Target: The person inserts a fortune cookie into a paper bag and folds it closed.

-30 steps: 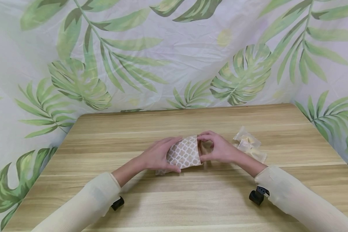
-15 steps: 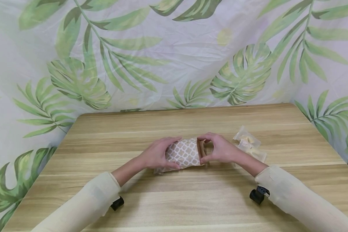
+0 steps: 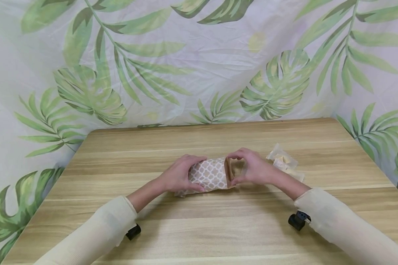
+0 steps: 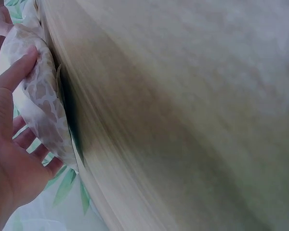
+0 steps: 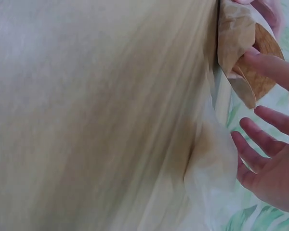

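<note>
Head view: left hand (image 3: 178, 175) grips bag (image 3: 209, 173), right hand (image 3: 256, 168) spread; wooden table (image 3: 205, 230), leafy backdrop (image 3: 192, 62)

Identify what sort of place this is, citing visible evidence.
Probably an indoor filming or recording spot: a leaf-print backdrop stands behind a wood-grain tabletop, and a black device shows beside the right sleeve.

You face a pale, wrinkled backdrop (image 3: 215, 66) printed with green palm fronds (image 3: 137, 27), monstera leaves (image 3: 93, 97) and faint yellow spots (image 3: 257, 43). It also flanks both sides of your wood-grain table (image 3: 199, 232), whose far corners are rounded. Soft light falls across the tabletop.
</note>
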A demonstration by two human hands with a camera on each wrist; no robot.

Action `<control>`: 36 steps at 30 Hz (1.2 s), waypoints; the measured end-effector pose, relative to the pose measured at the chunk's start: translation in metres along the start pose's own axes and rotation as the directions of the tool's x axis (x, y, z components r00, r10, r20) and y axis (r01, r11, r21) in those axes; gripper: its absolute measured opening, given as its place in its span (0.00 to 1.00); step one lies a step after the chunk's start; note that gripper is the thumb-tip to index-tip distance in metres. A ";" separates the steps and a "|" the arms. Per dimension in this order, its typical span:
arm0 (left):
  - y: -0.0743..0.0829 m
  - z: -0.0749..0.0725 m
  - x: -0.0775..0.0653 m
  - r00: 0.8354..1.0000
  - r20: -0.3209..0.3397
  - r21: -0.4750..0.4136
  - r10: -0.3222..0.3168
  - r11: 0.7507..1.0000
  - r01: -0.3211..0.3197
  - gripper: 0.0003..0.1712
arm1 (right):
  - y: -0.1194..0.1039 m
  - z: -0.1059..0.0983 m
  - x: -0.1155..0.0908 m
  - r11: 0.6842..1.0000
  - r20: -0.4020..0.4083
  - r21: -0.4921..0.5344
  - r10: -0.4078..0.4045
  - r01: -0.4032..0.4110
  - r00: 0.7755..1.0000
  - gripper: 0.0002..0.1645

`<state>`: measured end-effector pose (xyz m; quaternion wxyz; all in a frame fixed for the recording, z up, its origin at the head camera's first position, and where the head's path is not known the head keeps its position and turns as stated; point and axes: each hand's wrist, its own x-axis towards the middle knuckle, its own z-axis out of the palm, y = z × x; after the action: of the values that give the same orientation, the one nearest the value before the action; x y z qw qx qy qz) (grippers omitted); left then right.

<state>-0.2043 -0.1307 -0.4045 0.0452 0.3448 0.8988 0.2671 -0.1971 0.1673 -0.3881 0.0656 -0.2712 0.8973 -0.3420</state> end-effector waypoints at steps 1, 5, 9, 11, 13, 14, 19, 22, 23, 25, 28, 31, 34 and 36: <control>0.000 0.000 0.000 1.000 -0.001 -0.002 -0.001 1.000 0.001 0.57 | 0.001 -0.002 -0.001 1.000 -0.004 -0.007 -0.001 0.001 1.000 0.48; -0.001 0.000 0.000 1.000 -0.005 -0.013 -0.003 1.000 0.003 0.57 | 0.006 -0.012 -0.006 0.999 -0.007 -0.032 0.015 -0.015 1.000 0.43; -0.002 0.000 -0.001 1.000 -0.012 -0.025 0.001 1.000 -0.001 0.56 | 0.011 -0.019 -0.010 0.997 -0.013 -0.067 0.043 -0.043 0.999 0.41; -0.002 0.000 0.000 1.000 -0.018 -0.030 0.006 1.000 -0.007 0.56 | 0.013 -0.021 -0.012 0.995 -0.015 -0.085 0.051 -0.052 0.999 0.41; -0.003 0.001 0.000 1.000 -0.023 -0.033 0.011 0.999 -0.011 0.55 | 0.015 -0.022 -0.014 0.993 -0.014 -0.107 0.050 -0.052 0.999 0.41; -0.003 0.001 0.000 1.000 -0.025 -0.034 0.011 0.999 -0.012 0.55 | 0.016 -0.023 -0.015 0.992 -0.014 -0.117 0.050 -0.051 0.999 0.41; -0.004 0.002 0.000 0.999 -0.035 -0.034 0.010 0.999 -0.011 0.55 | 0.019 -0.023 -0.019 0.985 -0.014 -0.163 0.052 -0.054 0.999 0.40; -0.005 0.002 0.000 0.999 -0.039 -0.037 0.013 0.999 -0.014 0.54 | 0.022 -0.022 -0.021 0.978 -0.010 -0.200 0.051 -0.052 0.999 0.41; -0.005 0.003 0.000 0.999 -0.040 -0.037 0.013 0.999 -0.015 0.54 | 0.022 -0.022 -0.022 0.976 -0.007 -0.212 0.051 -0.051 0.999 0.42; -0.005 0.002 0.000 0.999 -0.040 -0.038 0.015 0.999 -0.017 0.54 | 0.023 -0.022 -0.023 0.972 0.002 -0.230 0.052 -0.050 0.999 0.43; -0.005 0.003 0.001 0.999 -0.037 -0.037 0.017 0.999 -0.019 0.54 | 0.024 -0.021 -0.025 0.968 0.023 -0.246 0.050 -0.043 0.998 0.46; -0.005 0.002 0.001 0.999 -0.035 -0.038 0.018 0.999 -0.019 0.54 | 0.026 -0.021 -0.026 0.965 0.044 -0.260 0.047 -0.034 0.998 0.47; -0.005 0.002 0.001 0.999 -0.032 -0.038 0.020 0.999 -0.021 0.55 | 0.028 -0.021 -0.027 0.964 0.057 -0.264 0.043 -0.026 0.997 0.47; -0.005 0.002 0.002 0.999 -0.030 -0.039 0.020 0.999 -0.021 0.55 | 0.028 -0.022 -0.027 0.966 0.063 -0.258 0.037 -0.020 0.997 0.46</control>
<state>-0.2081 -0.1319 -0.4088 0.0357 0.3491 0.8904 0.2901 -0.1928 0.2117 -0.3918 0.0652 -0.2759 0.9352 -0.2124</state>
